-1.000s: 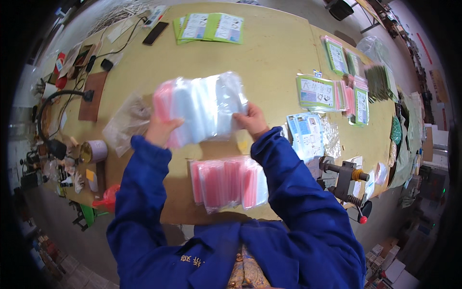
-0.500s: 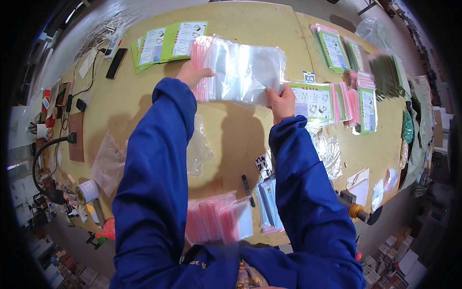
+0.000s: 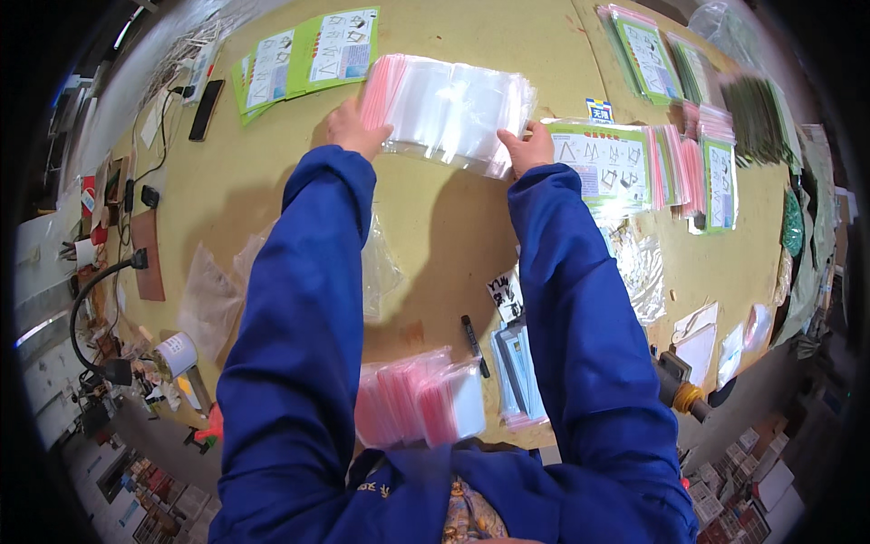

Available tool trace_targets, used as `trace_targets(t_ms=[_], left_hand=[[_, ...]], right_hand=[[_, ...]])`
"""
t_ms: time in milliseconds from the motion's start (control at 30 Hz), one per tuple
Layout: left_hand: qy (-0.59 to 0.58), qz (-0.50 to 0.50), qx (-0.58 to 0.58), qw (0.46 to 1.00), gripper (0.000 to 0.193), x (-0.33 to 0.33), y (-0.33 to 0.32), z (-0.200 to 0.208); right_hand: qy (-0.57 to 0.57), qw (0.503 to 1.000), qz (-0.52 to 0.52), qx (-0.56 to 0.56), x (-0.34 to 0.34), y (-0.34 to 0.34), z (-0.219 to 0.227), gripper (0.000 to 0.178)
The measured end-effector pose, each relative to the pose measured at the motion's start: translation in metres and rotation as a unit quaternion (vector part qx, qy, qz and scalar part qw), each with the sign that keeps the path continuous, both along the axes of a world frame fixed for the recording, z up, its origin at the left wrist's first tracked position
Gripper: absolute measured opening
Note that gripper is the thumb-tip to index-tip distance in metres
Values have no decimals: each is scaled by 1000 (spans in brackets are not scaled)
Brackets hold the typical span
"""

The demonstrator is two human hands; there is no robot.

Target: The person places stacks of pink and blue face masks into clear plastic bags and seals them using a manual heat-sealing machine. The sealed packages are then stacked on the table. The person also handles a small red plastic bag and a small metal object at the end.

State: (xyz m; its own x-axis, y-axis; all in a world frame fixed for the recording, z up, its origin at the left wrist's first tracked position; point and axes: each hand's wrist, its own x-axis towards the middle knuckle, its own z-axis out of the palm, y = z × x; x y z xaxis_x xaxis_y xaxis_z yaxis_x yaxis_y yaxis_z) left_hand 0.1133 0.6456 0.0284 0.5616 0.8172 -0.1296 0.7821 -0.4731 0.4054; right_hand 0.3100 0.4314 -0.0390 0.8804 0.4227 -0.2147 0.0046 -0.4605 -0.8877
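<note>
A stack of clear plastic bags with pink edges lies across the far middle of the worktable, spread slightly at its right end. My left hand grips its pink left end, the fingers partly hidden around the far side. At the near right corner, my right hand pinches the bags between thumb and fingers. Left of the stack are fanned green-and-white instruction cards. Close to my right hand lies a bagged green instruction card, with more pink-edged bagged cards beyond it.
Pink-edged bags lie at the table's near edge, beside a black marker and blue packs. Crumpled clear film is at left. A phone and black cables sit far left. More card stacks stand far right.
The view has shifted a little. Both hands have moved slightly away from me with the bag stack, and my right thumb has moved from the bags' face toward their right edge.
</note>
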Motion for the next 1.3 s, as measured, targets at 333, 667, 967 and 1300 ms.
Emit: trace_targets(t_ms=[333,667,967,1300], left_hand=[[-237,86,-125,960,56,-239,-122,62],[-274,188,-421,844,35,-408,-408,42],[-127,95,-398,904,48,-323,-429,11],[-138,88,-182,970,60,-298,-449,2]], right_hand=[[-14,995,40,92,-163,-168,74,38],[17,984,147,-104,-382,-346,86,40],[-115,960,239,-90,-422,-342,70,54],[39,953,301,-17,-398,-361,65,51]])
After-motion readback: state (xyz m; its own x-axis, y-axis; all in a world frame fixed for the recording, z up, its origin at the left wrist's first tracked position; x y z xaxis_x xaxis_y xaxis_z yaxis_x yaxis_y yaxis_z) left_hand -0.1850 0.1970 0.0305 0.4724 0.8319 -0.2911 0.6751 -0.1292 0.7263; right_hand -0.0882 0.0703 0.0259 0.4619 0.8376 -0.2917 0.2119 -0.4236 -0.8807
